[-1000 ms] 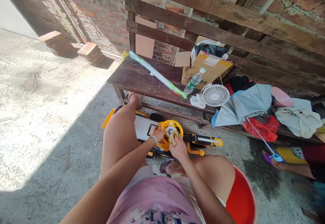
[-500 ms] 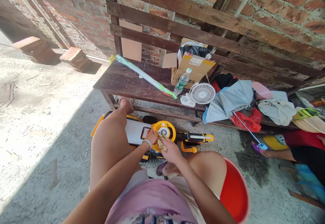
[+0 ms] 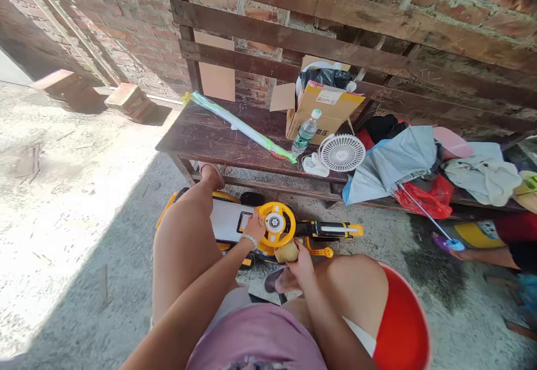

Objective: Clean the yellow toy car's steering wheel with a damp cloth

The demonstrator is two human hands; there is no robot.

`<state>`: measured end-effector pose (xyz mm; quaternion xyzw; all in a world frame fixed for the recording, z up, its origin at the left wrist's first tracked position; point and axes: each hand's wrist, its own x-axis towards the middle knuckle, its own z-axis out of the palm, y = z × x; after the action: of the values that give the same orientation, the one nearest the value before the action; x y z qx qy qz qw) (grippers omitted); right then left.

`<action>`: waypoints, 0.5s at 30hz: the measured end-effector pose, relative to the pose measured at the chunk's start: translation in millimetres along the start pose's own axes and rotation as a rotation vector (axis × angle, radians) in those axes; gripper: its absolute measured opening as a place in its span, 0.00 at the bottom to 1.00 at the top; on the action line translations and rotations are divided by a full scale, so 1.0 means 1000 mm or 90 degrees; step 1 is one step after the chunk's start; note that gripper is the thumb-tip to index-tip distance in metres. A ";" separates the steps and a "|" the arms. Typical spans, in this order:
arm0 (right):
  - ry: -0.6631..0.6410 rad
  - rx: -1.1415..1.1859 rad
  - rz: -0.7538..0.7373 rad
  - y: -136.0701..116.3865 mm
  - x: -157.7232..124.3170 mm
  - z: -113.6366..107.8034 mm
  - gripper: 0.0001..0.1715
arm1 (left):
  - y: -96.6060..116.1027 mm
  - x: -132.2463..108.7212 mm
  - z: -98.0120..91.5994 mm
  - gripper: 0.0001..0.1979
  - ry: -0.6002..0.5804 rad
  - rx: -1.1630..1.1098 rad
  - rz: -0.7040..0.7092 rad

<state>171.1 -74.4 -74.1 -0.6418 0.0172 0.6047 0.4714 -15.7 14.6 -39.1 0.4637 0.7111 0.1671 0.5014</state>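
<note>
A yellow and white toy ride-on car (image 3: 229,220) lies on the concrete floor between my knees. My left hand (image 3: 254,227) grips the left rim of its yellow steering wheel (image 3: 277,224). My right hand (image 3: 300,262) is closed on a small tan cloth (image 3: 287,252), held just below the wheel's lower right edge. A yellow and black toy arm (image 3: 333,229) sticks out to the right of the wheel.
A dark wooden bench (image 3: 210,138) stands ahead with a green-wrapped tube (image 3: 241,127), a water bottle (image 3: 305,132), a cardboard box (image 3: 325,110), a white fan (image 3: 342,152) and a grey umbrella (image 3: 396,163). A red stool (image 3: 400,325) is under me. Another person's leg (image 3: 482,252) lies at right.
My right hand has pulled the cloth off the steering wheel's hub down to below its rim. My left hand stays on the wheel. The camera has shifted a little.
</note>
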 end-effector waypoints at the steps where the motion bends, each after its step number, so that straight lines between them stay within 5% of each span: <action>1: 0.016 0.034 0.007 -0.004 0.005 -0.002 0.08 | -0.001 0.001 0.000 0.26 0.009 0.003 0.010; 5: 0.036 -0.030 0.051 -0.020 0.016 -0.010 0.09 | 0.000 0.006 0.000 0.26 0.036 0.060 0.054; 15: -0.055 -0.094 -0.085 -0.058 0.041 0.011 0.13 | -0.008 0.010 0.000 0.28 0.073 0.135 0.124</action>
<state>207.9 -12.3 -71.1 -0.6476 -0.0906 0.5990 0.4621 -20.0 19.0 -50.8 0.5708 0.7037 0.1648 0.3895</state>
